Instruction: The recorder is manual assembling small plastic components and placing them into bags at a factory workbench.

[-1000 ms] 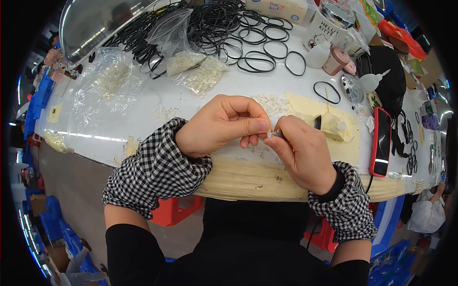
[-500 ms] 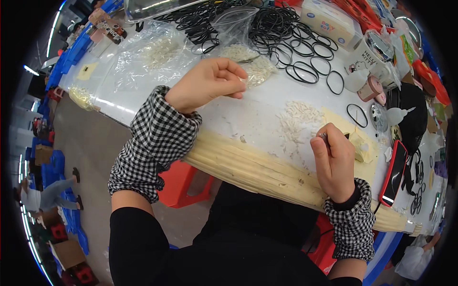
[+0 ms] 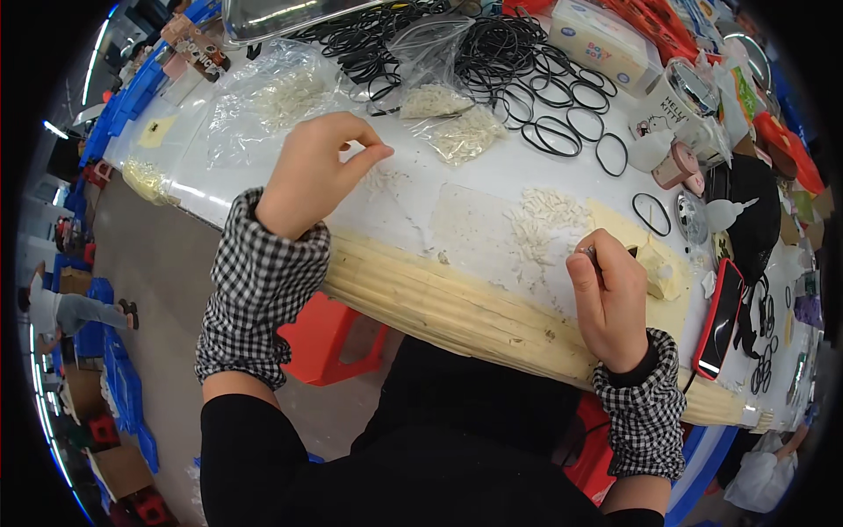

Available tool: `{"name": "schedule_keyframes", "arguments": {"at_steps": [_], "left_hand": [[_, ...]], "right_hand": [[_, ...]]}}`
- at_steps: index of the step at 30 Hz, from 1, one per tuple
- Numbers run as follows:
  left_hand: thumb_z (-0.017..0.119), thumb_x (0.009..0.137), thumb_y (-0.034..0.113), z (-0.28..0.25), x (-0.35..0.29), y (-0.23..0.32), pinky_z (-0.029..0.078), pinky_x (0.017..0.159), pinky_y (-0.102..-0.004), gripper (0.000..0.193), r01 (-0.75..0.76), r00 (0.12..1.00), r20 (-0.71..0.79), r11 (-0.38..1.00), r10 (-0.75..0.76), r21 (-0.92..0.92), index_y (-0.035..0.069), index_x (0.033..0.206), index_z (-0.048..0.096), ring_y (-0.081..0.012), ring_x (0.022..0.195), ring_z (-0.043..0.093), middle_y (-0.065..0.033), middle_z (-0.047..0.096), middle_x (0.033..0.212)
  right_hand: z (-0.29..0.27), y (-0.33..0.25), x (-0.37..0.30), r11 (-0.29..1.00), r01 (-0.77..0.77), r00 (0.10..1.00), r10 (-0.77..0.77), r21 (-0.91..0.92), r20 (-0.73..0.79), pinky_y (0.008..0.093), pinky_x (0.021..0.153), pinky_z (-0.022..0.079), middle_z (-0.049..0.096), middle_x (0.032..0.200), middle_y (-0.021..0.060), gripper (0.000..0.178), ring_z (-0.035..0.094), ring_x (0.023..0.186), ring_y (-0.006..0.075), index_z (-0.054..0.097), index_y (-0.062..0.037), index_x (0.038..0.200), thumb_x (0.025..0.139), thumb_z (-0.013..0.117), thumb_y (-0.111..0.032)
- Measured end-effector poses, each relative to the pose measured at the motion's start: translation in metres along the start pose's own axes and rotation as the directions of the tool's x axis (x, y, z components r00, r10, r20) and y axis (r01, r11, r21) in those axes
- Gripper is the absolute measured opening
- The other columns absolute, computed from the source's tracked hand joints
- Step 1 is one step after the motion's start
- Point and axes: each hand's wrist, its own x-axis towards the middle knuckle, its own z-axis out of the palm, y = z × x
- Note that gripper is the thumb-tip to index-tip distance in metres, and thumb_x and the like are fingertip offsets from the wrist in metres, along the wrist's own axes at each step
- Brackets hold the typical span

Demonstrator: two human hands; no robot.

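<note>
My left hand point(image 3: 314, 171) hovers above the table's left part, thumb and forefinger pinched together; whatever they hold, if anything, is too small to make out. Below its fingertips lies a thin scatter of tiny pale bits point(image 3: 383, 183). My right hand point(image 3: 612, 303) is closed at the front right, around a small dark metallic object point(image 3: 591, 256) mostly hidden by the fingers. Beside it, small white pieces point(image 3: 546, 220) are spread in a loose heap. A clear zip bag point(image 3: 463, 132) of similar pale pieces lies farther back, and another clear plastic bag point(image 3: 237, 110) with pale pieces is to the left.
Black rubber-like rings point(image 3: 553, 136) lie heaped at the back. A tissue box point(image 3: 606, 44), a white cup point(image 3: 659, 119) and a pink jar point(image 3: 678, 165) stand back right. A red-cased phone point(image 3: 722, 321) lies right. Yellowish padding point(image 3: 439, 294) lines the table's front edge; a red stool point(image 3: 329, 342) is below.
My left hand has moved left, away from the zip bag, uncovering the table in front of the bag. The right hand has kept its grip and place, nearly unchanged.
</note>
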Motion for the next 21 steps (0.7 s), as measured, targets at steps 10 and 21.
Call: {"name": "schedule_keyframes", "arguments": {"at_steps": [10,21], "left_hand": [[0.059,0.092,0.022,-0.047,-0.041,0.129,0.027,0.043,-0.0195,0.008,-0.672,0.588,-0.488,0.053,0.646,-0.739,0.016,0.096,0.056,-0.0048,0.044,0.042,0.0031,0.054,0.055],[0.051,0.097,0.026,-0.038,-0.029,0.137,0.021,0.040,-0.0205,0.028,-0.542,0.592,-0.461,-0.097,0.661,-0.835,0.026,0.126,0.051,-0.0044,0.041,0.034,0.0034,0.048,0.053]], "right_hand": [[-0.002,0.002,0.002,1.000,-0.007,1.000,0.007,-0.017,0.012,0.0321,0.051,0.039,0.049,0.066,0.0103,0.031,0.048,0.056,0.0246,0.050,-0.0008,0.076,0.091,0.060,-0.027],[-0.004,-0.001,0.002,1.000,0.004,1.000,-0.004,-0.004,-0.009,0.0310,0.051,0.039,0.050,0.067,0.0102,0.031,0.048,0.055,0.0226,0.051,-0.0006,0.076,0.091,0.061,-0.026]]}}
